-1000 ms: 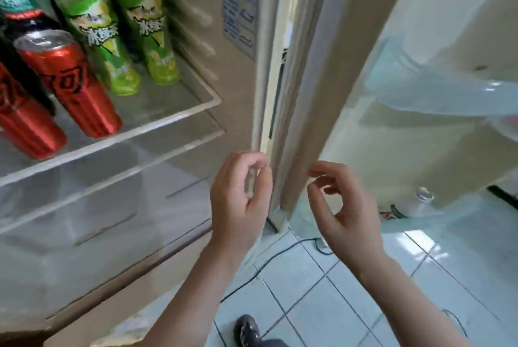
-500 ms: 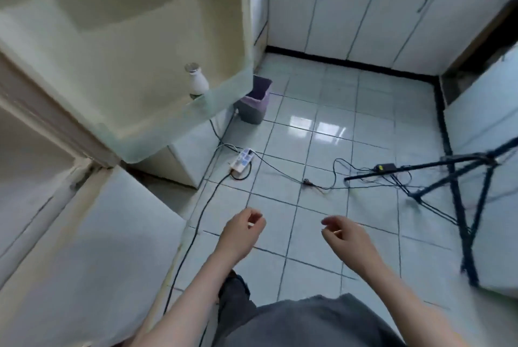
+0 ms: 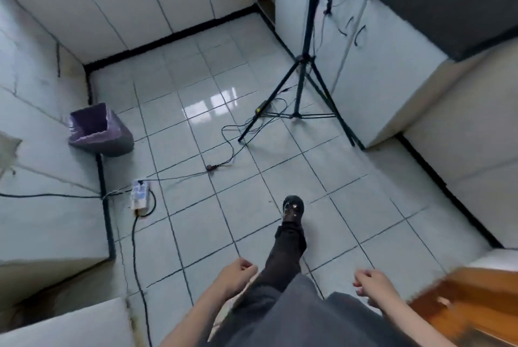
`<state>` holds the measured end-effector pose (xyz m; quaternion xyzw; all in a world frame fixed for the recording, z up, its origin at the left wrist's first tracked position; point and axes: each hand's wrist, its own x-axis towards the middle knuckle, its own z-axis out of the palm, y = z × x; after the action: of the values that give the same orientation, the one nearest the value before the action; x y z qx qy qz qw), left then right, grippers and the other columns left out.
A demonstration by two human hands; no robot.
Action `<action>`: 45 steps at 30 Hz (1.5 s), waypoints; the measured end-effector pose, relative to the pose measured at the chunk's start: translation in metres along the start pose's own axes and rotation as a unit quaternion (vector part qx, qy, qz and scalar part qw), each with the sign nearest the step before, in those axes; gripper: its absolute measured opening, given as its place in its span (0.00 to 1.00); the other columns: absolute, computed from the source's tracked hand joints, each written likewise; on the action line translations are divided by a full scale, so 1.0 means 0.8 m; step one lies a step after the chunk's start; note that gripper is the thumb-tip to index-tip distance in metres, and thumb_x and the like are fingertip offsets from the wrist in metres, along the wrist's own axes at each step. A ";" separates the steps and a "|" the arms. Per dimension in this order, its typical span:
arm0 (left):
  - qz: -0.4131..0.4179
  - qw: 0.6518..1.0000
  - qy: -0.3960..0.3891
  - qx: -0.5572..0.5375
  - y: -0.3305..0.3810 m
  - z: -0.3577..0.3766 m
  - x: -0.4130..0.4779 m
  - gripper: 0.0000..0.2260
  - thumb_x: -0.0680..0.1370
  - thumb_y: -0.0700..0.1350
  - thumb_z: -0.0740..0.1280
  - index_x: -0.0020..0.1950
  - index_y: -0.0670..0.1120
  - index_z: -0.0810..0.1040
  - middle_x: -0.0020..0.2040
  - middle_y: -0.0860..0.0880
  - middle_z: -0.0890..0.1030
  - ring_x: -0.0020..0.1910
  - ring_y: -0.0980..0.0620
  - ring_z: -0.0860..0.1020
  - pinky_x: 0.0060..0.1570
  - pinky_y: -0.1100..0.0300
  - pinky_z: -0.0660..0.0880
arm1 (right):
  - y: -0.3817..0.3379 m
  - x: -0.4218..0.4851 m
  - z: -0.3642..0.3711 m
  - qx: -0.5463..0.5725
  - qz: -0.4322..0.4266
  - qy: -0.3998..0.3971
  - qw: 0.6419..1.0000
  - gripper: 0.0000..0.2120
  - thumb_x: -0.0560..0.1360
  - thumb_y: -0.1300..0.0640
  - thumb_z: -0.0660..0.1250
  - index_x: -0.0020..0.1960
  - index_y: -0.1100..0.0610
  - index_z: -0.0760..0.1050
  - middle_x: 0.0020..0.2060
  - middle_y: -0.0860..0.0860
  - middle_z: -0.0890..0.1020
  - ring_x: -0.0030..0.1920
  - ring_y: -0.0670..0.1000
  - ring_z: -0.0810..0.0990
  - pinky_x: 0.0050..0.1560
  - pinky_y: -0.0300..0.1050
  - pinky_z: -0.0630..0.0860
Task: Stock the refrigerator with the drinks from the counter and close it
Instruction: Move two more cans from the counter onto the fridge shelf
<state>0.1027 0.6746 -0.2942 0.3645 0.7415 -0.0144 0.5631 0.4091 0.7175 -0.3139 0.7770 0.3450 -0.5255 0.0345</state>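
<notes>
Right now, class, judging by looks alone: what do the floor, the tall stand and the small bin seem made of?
Floor: probably glazed ceramic tile; glossy reflection, dark grout lines. Stand: likely black-painted metal tubing; thin, straight, matte legs. Bin: seemingly grey plastic, smooth walls; purple bag of thin film lines it.

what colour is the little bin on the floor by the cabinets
The waste bin is dark grey, with a purple liner; the head view shows it, at left.
</notes>
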 end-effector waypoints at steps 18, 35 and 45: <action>0.142 0.899 -0.093 0.404 0.553 0.029 0.278 0.16 0.79 0.51 0.63 0.63 0.44 0.74 0.59 0.45 0.79 0.56 0.46 0.76 0.51 0.62 0.69 | 0.018 0.092 -0.280 0.211 0.156 0.125 0.957 0.10 0.80 0.55 0.59 0.43 0.54 0.76 0.42 0.49 0.80 0.42 0.48 0.78 0.40 0.39 0.70; 0.150 0.911 -0.126 0.362 0.841 0.255 0.305 0.12 0.79 0.47 0.59 0.36 0.47 0.67 0.36 0.49 0.73 0.38 0.48 0.70 0.41 0.56 0.68 | 0.066 0.254 -0.655 0.154 0.093 0.177 0.968 0.10 0.80 0.53 0.59 0.59 0.54 0.74 0.54 0.49 0.79 0.52 0.48 0.77 0.55 0.42 0.73; 0.281 0.951 -0.079 0.102 1.093 0.303 0.290 0.06 0.79 0.46 0.63 0.45 0.54 0.77 0.43 0.55 0.81 0.41 0.62 0.78 0.37 0.77 0.69 | -0.096 0.360 -0.888 0.255 -0.087 0.288 0.919 0.06 0.77 0.56 0.64 0.51 0.48 0.76 0.43 0.46 0.81 0.46 0.44 0.79 0.43 0.33 0.72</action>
<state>0.7663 1.3332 -0.2382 0.6113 0.5567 0.0402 0.5611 0.9887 1.2154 -0.2157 0.8442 0.2601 -0.3503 -0.3114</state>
